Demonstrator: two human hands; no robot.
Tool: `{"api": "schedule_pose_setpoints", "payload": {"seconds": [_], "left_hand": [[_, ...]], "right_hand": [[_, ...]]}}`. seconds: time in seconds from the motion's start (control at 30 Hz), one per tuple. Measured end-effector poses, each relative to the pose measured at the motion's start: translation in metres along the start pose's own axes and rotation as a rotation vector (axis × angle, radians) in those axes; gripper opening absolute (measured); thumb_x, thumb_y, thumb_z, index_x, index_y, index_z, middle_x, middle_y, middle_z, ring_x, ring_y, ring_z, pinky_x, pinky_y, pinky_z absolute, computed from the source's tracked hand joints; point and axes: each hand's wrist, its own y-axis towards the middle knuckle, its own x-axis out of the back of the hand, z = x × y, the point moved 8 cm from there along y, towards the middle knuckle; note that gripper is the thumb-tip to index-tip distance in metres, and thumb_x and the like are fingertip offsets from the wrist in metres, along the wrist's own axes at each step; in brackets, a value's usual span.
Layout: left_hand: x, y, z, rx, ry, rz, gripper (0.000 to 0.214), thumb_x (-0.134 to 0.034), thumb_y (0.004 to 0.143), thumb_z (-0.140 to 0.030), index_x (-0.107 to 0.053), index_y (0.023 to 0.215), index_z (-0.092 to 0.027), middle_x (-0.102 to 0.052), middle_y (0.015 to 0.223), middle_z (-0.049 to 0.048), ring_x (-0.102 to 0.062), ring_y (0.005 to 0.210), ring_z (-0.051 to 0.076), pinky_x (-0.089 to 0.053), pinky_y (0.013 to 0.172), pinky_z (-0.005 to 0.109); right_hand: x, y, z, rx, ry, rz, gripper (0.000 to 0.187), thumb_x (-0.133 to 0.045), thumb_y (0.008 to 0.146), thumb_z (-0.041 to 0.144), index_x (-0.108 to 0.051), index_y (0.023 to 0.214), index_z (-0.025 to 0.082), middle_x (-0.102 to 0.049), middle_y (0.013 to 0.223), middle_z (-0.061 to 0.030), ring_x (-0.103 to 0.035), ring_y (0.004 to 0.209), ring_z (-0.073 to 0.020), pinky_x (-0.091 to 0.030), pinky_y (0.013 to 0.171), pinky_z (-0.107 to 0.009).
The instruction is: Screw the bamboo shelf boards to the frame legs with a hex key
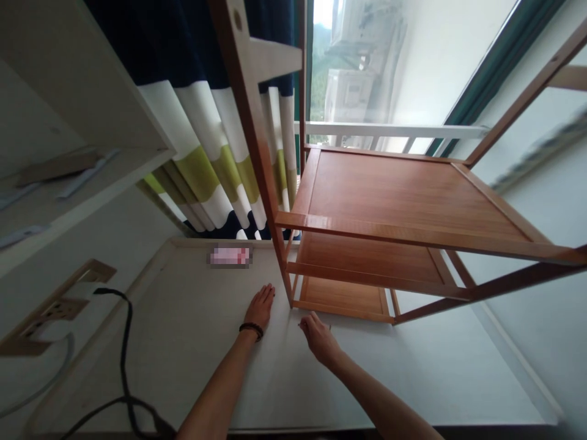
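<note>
Right, the wooden rack [413, 198] stands on the white table [192, 336], three reddish-brown panels showing one above another, its tall left leg running up past the top of the view. Down by the foot of that leg, just in front of the bottom rail [342, 311], here's the right hand [317, 336]: knuckles up, wrist bent, fingers curled in close, and I can't tell whether they pinch anything. Its forearm slants in from the lower right. Across on the other side of the leg, the left hand [260, 308] lies palm down, spread flat on the tabletop, fingers straight and pointing away, nothing in its grip. A dark bracelet [251, 330] circles that wrist, the arm angling up from the bottom edge. Beyond it, near the table's back edge, sits a blurred-out pink item [230, 256]. Out left, a black cable [126, 342] curls below a wall socket panel [64, 308], with a pale shelf [137, 162] above. Behind everything hang striped curtains [202, 165] in navy, white and green, beside a bright window [413, 67].
</note>
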Motion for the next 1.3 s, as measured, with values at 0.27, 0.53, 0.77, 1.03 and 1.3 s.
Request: {"api": "schedule_pose_setpoints", "payload": {"seconds": [0.27, 0.53, 0.77, 1.03, 1.3], "left_hand": [[0.019, -0.004, 0.062, 0.013, 0.028, -0.08, 0.044, -0.03, 0.085, -0.019, -0.044, 0.126, -0.012, -0.04, 0.136, 0.0113, -0.032, 0.128, 0.022, -0.035, 0.101, 0.04], [0.022, -0.011, 0.078, -0.053, -0.006, -0.1, 0.045, -0.031, 0.087, -0.031, -0.044, 0.126, -0.011, -0.046, 0.131, 0.0131, -0.038, 0.124, 0.022, -0.035, 0.1, 0.041], [0.026, -0.013, 0.07, -0.059, -0.042, -0.13, 0.042, -0.032, 0.087, -0.028, -0.045, 0.125, -0.017, -0.043, 0.134, 0.0103, -0.038, 0.124, 0.023, -0.033, 0.1, 0.043], [0.037, -0.022, 0.066, 0.058, -0.101, -0.204, 0.04, -0.036, 0.085, -0.028, -0.047, 0.119, -0.012, -0.045, 0.125, 0.0171, -0.042, 0.116, 0.027, -0.036, 0.096, 0.045], [0.048, -0.041, 0.032, -0.022, -0.225, -0.22, 0.031, -0.04, 0.082, -0.025, -0.053, 0.108, -0.014, -0.051, 0.109, 0.013, -0.047, 0.105, 0.025, -0.039, 0.092, 0.043]], "right_hand": [[-0.064, 0.067, 0.053, -0.102, 0.052, 0.01, 0.019, -0.034, 0.09, 0.027, -0.051, 0.088, 0.019, -0.054, 0.09, -0.0042, -0.055, 0.073, -0.0139, -0.039, 0.065, -0.024], [-0.086, 0.117, 0.038, -0.268, 0.02, -0.095, 0.021, -0.031, 0.089, 0.02, -0.051, 0.09, 0.016, -0.054, 0.091, -0.0074, -0.056, 0.072, -0.0158, -0.04, 0.065, -0.027], [-0.077, 0.135, 0.027, -0.267, 0.057, -0.168, 0.02, -0.036, 0.086, 0.016, -0.056, 0.089, 0.016, -0.055, 0.09, -0.0081, -0.056, 0.078, -0.0163, -0.042, 0.072, -0.028], [-0.056, 0.095, 0.041, -0.179, 0.138, -0.212, 0.023, -0.037, 0.086, 0.018, -0.052, 0.103, 0.015, -0.055, 0.092, -0.0073, -0.055, 0.079, -0.0137, -0.044, 0.076, -0.027], [0.044, 0.028, 0.074, -0.05, 0.239, -0.238, 0.02, -0.043, 0.085, 0.028, -0.06, 0.088, 0.018, -0.059, 0.082, -0.0054, -0.053, 0.068, -0.0122, -0.044, 0.067, -0.026]]}}
